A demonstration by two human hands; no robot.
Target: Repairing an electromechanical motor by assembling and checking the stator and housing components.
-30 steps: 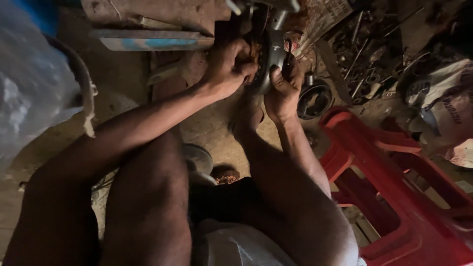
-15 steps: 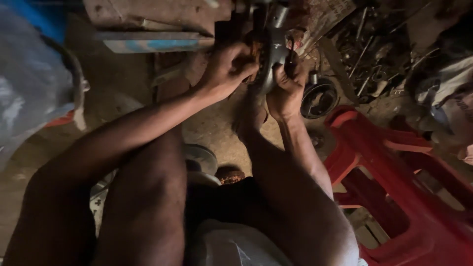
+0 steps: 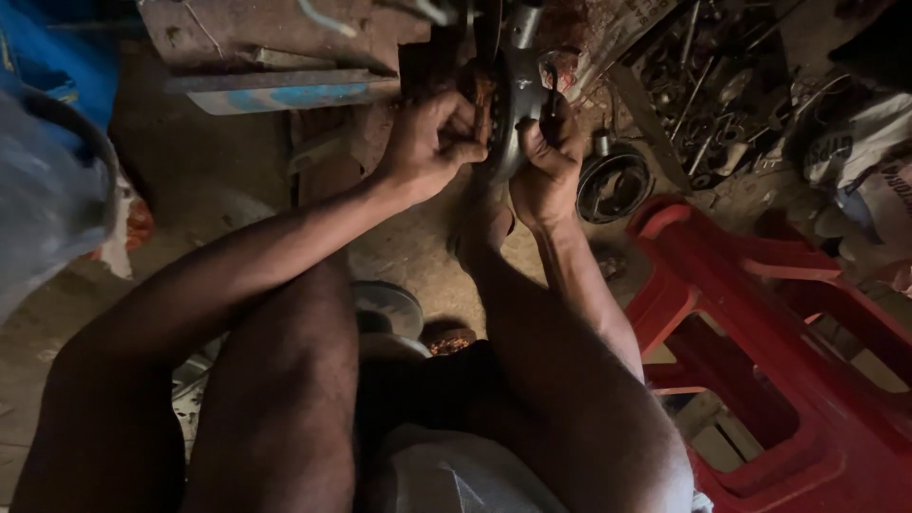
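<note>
A grey metal motor part (image 3: 513, 90) with copper-coloured windings showing on its left side stands upright on the dirt floor ahead of me. My left hand (image 3: 429, 142) is closed against its left side, fingers curled at the windings. My right hand (image 3: 549, 163) grips the right rim of the same part, thumb up along the metal. My foot (image 3: 483, 228) rests on the ground just below it. Both my knees fill the lower part of the view.
A red plastic stool (image 3: 760, 351) lies on its side at the right. A round black metal ring (image 3: 613, 182) sits beside my right hand. Scrap tools and metal bits (image 3: 708, 85) pile at the upper right. A round grey disc (image 3: 388, 309) lies between my legs.
The view has shifted slightly, so the hands and the motor part sit a little lower and more central. Both hands stay on the part with small finger movements.
</note>
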